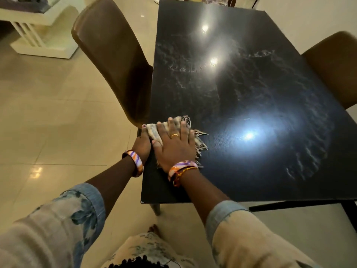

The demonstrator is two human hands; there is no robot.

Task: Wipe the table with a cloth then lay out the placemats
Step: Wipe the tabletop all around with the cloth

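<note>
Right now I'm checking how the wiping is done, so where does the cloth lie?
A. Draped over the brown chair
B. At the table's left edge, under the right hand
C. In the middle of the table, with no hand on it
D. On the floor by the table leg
B: the right hand presses flat on the cloth at the left edge of the table, with the left hand beside it at the edge.

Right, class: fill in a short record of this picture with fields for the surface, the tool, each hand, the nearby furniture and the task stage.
surface: dark glossy table, streaked and reflecting lights
tool: pale fringed cloth, at the table's left edge
right hand: flat on the cloth, fingers spread
left hand: at the table edge, fingertips on the cloth's end
furniture: brown chair left, another chair right
stage: wiping; no placemats in view
</note>
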